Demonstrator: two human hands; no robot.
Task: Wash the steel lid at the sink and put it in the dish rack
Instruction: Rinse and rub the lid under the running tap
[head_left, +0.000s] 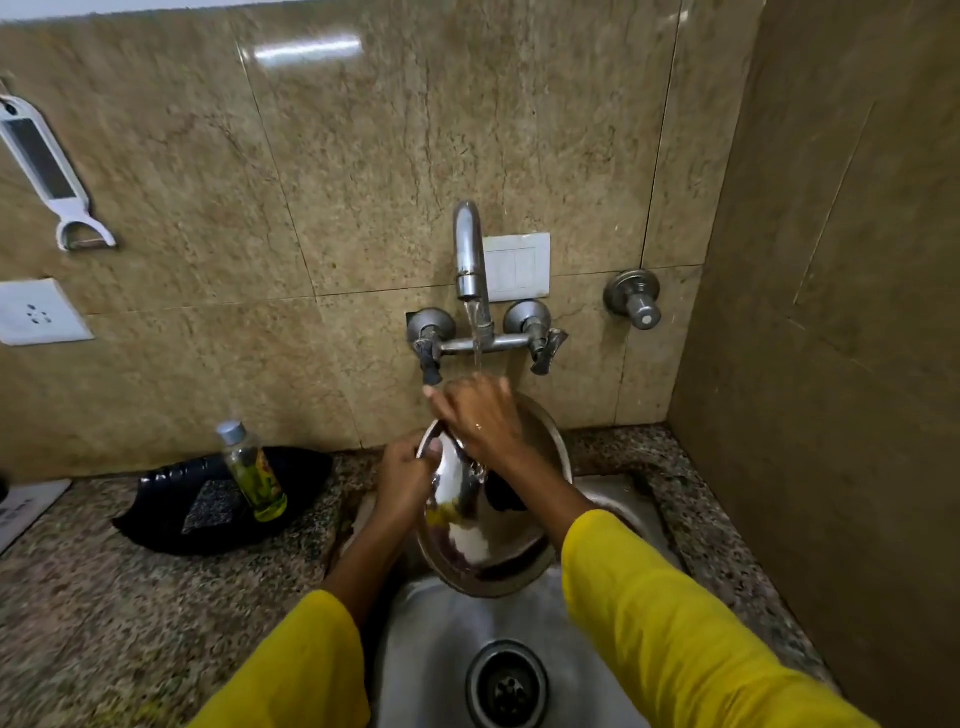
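Observation:
The round steel lid (483, 540) is held tilted over the steel sink (431, 639), its shiny inner face toward me. My left hand (405, 478) grips the lid's left rim. My right hand (478, 415) lies across the lid's upper part, fingers spread on the surface, right under the running water. Water streams from the tap (470, 260) onto my right hand and the lid. Part of the lid's top edge is hidden behind my right hand. No dish rack is in view.
A bottle of green liquid (254, 473) stands on a black cloth (208, 504) on the granite counter (130, 597) left of the sink. The drain (506, 686) lies near me. A wall (831, 312) closes the right side. A peeler (47, 171) hangs far left.

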